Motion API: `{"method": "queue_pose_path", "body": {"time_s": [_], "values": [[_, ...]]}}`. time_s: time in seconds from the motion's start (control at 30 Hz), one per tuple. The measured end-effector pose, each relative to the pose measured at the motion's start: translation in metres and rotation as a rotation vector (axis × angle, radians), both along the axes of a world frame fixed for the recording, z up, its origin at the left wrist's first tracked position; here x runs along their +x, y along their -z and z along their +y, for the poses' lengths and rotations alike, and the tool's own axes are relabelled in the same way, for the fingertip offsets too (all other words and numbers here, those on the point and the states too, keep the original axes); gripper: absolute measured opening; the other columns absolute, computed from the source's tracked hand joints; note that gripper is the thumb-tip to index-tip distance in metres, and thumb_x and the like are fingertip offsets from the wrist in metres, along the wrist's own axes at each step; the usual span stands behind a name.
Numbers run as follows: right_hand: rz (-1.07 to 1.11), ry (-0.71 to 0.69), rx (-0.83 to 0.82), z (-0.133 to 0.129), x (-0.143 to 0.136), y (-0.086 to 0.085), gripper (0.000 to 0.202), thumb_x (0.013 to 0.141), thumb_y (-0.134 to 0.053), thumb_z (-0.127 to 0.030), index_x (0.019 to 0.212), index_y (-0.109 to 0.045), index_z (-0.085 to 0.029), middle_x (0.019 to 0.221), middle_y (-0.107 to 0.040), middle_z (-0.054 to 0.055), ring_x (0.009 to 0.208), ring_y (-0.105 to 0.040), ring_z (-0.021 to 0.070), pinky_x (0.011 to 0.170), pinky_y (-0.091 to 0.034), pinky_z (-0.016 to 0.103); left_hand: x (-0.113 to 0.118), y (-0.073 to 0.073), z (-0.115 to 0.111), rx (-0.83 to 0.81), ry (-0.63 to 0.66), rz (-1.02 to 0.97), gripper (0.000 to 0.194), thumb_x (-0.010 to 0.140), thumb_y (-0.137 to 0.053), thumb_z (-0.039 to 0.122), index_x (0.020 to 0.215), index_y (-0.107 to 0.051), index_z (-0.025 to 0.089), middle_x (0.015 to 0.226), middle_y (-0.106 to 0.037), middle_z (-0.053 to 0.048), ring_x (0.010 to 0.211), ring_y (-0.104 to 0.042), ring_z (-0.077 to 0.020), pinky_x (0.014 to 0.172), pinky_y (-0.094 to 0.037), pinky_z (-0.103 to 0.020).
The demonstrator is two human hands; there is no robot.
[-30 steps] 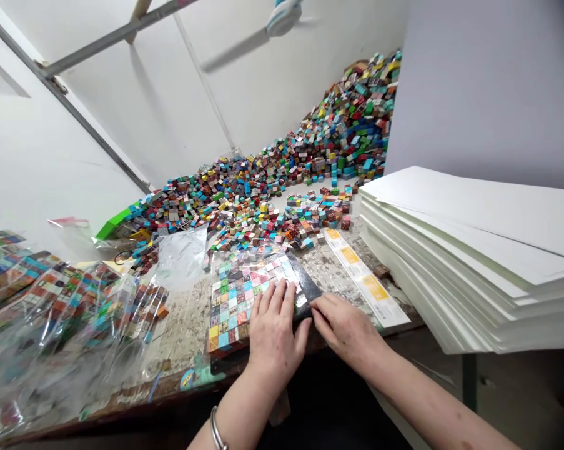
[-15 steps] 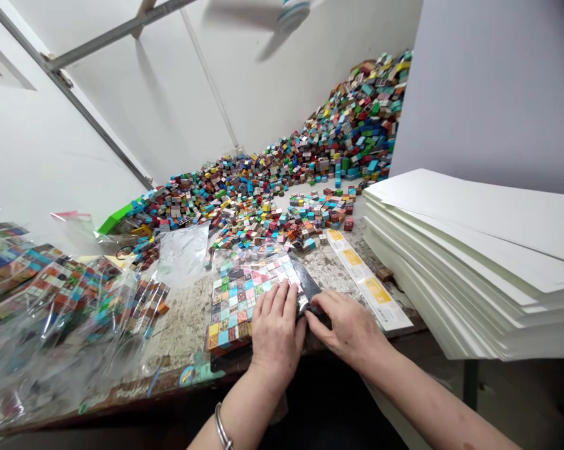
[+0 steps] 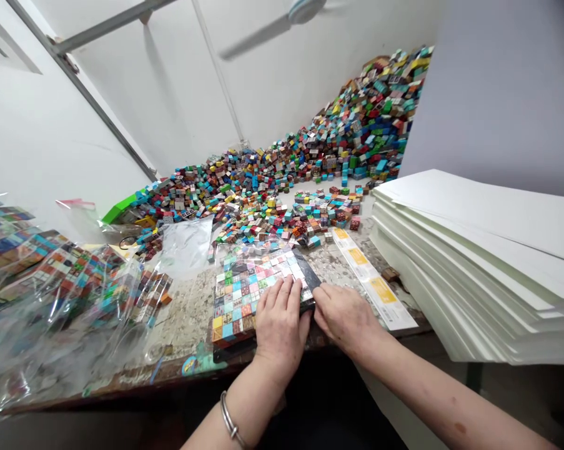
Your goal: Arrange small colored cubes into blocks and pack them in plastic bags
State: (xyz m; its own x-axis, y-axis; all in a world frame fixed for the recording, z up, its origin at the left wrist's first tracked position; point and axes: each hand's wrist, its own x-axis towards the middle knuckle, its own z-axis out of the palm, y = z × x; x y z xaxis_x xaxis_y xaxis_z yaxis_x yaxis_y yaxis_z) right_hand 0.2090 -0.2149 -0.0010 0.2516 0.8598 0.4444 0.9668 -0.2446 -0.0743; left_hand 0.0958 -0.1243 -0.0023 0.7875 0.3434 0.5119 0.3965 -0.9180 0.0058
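A flat block of small patterned cubes (image 3: 238, 292) lies on a black board (image 3: 308, 270) at the table's front edge, with clear film showing at its far side. My left hand (image 3: 282, 322) rests flat on the cubes' near right part, fingers stretched out and thumb down at the side. Close beside it, my right hand (image 3: 345, 315) is closed at the board's right edge, fingers curled and pinching there. Its fingertips are partly hidden, and the near right corner of the block is covered by my hands.
Loose coloured cubes (image 3: 272, 169) are heaped along the wall. Bagged cubes (image 3: 70, 275) lie at the left, near a flat clear bag (image 3: 187, 244). A strip of yellow-and-white labels (image 3: 373, 281) lies right of the board. Stacked white sheets (image 3: 478, 250) stand at the right.
The whole view has shifted slightly. My right hand has closed further at the board's edge, its fingers now more curled. My left hand stays on the cubes.
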Motion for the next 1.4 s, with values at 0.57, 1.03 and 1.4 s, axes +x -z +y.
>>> {"method": "queue_pose_path", "body": {"time_s": [0.57, 1.03, 1.4], "values": [[0.103, -0.077, -0.032, -0.007, -0.006, 0.007, 0.016, 0.080, -0.039, -0.020, 0.064, -0.042, -0.022, 0.059, -0.051, -0.001, 0.052, -0.049, 0.0141, 0.050, -0.029, 0.027, -0.021, 0.005, 0.003, -0.043, -0.021, -0.097, 0.043, 0.082, -0.053, 0.035, 0.123, -0.047, 0.021, 0.129, -0.051, -0.001, 0.117, -0.045, -0.0230, 0.094, -0.037, -0.039], [0.273, -0.178, -0.138, -0.012, 0.015, 0.018, 0.022, 0.081, -0.039, -0.039, 0.064, -0.043, -0.026, 0.059, -0.054, 0.002, 0.052, -0.054, 0.0186, 0.049, -0.038, 0.032, -0.128, 0.032, 0.022, -0.179, -0.503, -0.353, 0.044, 0.088, -0.043, 0.021, 0.130, -0.035, 0.012, 0.128, -0.049, -0.013, 0.122, -0.040, -0.0223, 0.100, -0.033, -0.041], [-0.013, -0.291, 0.167, 0.026, -0.044, -0.018, 0.046, 0.079, -0.046, -0.045, 0.114, -0.045, -0.016, 0.120, -0.046, 0.021, 0.112, -0.043, 0.0366, 0.093, -0.033, 0.053, -0.140, 0.029, 0.038, -0.435, -0.509, -0.457, 0.014, 0.086, -0.049, 0.020, 0.088, -0.063, 0.022, 0.088, -0.067, 0.002, 0.086, -0.058, -0.0126, 0.080, -0.041, -0.028]]}}
